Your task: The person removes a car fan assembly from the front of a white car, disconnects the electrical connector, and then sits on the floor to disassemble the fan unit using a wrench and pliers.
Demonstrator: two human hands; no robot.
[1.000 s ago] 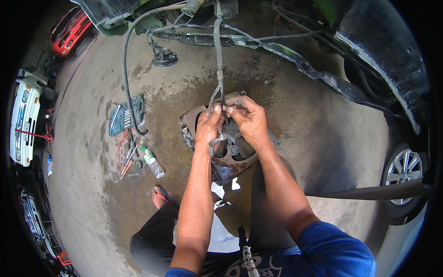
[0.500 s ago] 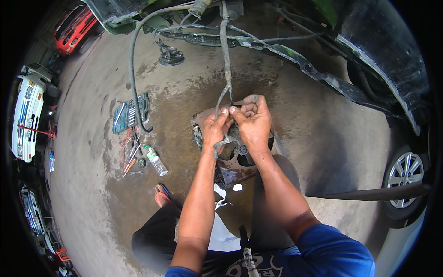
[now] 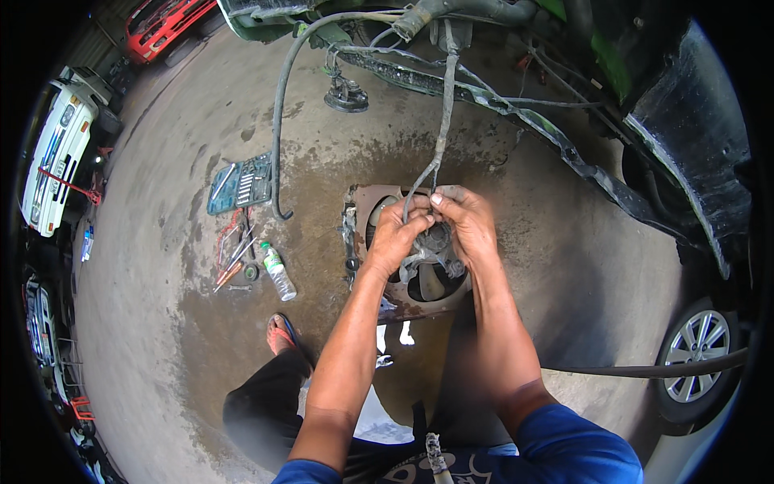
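A grey, tape-wrapped wiring harness (image 3: 445, 121) hangs down from the vehicle front and splits into two branches just above my hands. My left hand (image 3: 397, 240) is closed round the left branch, fingers curled. Thumb and fingers of my right hand (image 3: 472, 224) pinch the thin dark right branch close to my left fingertips. Its lower end is hidden by my fingers. Beneath both hands lies a rusty brown fan shroud (image 3: 439, 306) with a round motor in its middle. A crumpled grey strip (image 3: 413, 264) dangles under my left hand over it.
To the left lie an open socket set case (image 3: 256, 179), several screwdrivers (image 3: 234, 266), a tape roll (image 3: 251, 272) and a plastic bottle (image 3: 278, 274). A dark hose (image 3: 279, 129) hangs nearby. A bent metal bar (image 3: 548, 129) crosses ahead; a wheel (image 3: 697, 355) stands at right.
My view has shifted, so the scene sits farther right. My right fingers have closed in on the thin branch, my left hand has turned slightly, and more of the fan shroud shows.
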